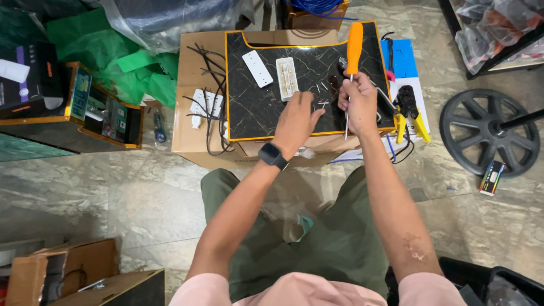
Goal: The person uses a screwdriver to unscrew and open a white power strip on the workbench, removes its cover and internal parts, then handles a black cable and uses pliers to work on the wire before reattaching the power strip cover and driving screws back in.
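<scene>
On the dark marble slab [255, 107], the right hand [359, 101] grips an orange-handled screwdriver [353, 48]; the left hand [296, 120] pinches toward small screws [322, 95], fingertips hiding whether anything is held.

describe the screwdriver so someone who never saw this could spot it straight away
Find the dark marble-patterned board with a gold edge, lying on a cardboard box. At its right side the right hand grips the screwdriver. Its bright orange handle sticks up above the fist, unlike the yellow-handled pliers beside it.
</scene>
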Demonstrator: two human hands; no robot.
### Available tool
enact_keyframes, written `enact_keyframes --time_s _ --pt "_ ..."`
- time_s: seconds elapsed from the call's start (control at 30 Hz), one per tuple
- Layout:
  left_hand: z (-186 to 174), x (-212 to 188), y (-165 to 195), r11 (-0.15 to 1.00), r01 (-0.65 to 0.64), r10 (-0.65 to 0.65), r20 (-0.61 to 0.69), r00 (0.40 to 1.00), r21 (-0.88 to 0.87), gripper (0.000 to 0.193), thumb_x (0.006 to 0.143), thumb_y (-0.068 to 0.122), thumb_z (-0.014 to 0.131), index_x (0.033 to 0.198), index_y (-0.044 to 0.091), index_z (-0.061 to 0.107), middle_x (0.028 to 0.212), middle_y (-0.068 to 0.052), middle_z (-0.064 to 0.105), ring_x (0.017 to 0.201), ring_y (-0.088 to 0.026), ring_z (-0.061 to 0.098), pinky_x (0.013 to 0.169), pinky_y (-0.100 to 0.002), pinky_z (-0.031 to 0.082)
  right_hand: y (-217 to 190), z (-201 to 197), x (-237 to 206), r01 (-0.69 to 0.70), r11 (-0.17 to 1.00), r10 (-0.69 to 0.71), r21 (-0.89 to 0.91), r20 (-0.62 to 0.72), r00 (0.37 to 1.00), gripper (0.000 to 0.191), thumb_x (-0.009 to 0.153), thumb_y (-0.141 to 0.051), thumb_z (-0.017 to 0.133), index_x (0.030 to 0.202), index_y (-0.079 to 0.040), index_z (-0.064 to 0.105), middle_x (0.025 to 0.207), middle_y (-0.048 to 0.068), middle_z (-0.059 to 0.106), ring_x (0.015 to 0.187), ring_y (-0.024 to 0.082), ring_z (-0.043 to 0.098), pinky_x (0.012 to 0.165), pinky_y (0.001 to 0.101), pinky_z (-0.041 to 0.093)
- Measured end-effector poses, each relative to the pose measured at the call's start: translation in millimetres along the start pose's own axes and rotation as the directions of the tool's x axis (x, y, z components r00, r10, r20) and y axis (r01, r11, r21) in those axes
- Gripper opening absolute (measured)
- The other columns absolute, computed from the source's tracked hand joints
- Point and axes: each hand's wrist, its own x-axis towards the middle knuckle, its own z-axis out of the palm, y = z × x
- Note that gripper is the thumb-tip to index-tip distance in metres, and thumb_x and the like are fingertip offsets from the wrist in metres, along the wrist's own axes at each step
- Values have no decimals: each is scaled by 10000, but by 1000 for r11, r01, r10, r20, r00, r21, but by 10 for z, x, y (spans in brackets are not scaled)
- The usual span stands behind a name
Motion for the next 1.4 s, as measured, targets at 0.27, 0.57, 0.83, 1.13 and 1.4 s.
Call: enact_keyframes --time_s 0.27,0.57,0.83,1.13,1.4 --pt "-336 188 -169 991 -43 74 -241 968 130 283 874 247 759 1107 107 680 1103 -110 600 1035 -351 576 850 -481 465 3 -15 8 1 1000 -1 -1 12 1000 168 1051 -60 575 1214 -28 551 731 19 494 534 80 421 489 235 332" --pt "-767 77 -387 963 -135 164 -111 980 232 336 780 262 763 1091 142 726 1265 -79 594 1203 -314 480 964 -509 311 -21 -23 8 0 1000 0 -22 12 1000 154 1051 -69 571 1201 -42 550 709 16 485 530 83 417 486 238 332" --pt "-797 2 -371 977 -206 207 -32 978 49 348 837 324 818 1042 79 679 1148 -92 624 1073 -296 607 942 -448 418 -17 -45 12 11 1000 -11 -9 -26 1000 145 1084 -117 550 1197 -27 567 718 23 499 531 93 430 484 242 335" --pt "-734 16 -358 982 -66 62 -29 998 -177 274 952 178 692 1191 49 661 1186 -140 653 1046 -354 661 897 -418 543 -391 411 -18 222 975 -221 15 -43 974 148 1122 -72 533 1234 -70 437 918 112 647 689 198 630 624 317 529" --pt "-588 242 -434 944 -262 216 -223 951 -203 356 833 -49 591 1164 49 678 1171 -124 698 1127 -362 645 1038 -451 502 -542 1038 111 353 924 -338 -146 114 934 231 1087 15 578 1247 -42 421 986 102 680 896 241 765 802 354 658"
